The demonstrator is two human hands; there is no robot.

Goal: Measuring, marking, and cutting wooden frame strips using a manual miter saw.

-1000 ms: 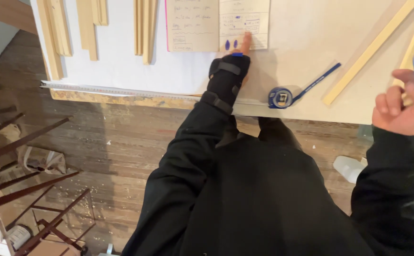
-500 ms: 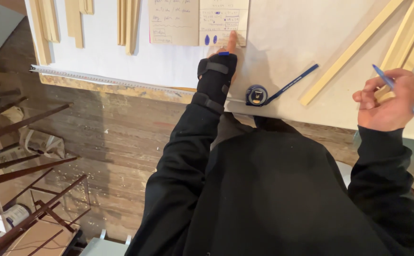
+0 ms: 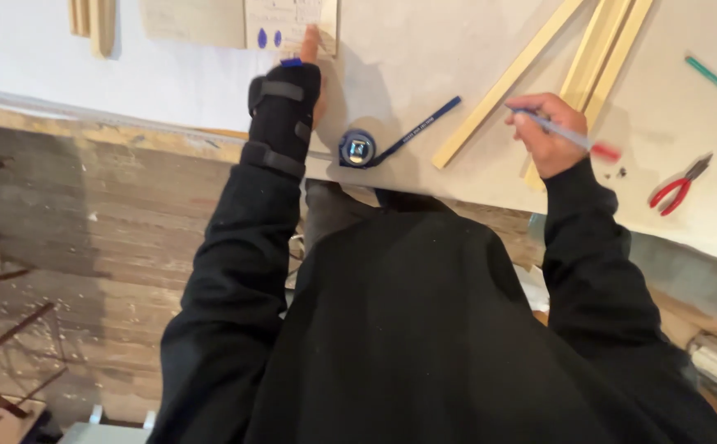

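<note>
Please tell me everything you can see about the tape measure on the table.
The tape measure is a small round case, blue with a dark rim and a pale square patch on its face. It lies flat on the pale table, near the front edge, between the left hand in a black wrist brace and a blue strap or pencil-like strip running up to the right from it. A thin line extends left under the wrist. No hand grips it.

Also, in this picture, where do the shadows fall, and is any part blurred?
Head view: the left hand in its black brace casts a soft shadow to its right, over the tape measure; the right hand and its pen look slightly motion-blurred; the sheet of paper is too soft to read.
</note>
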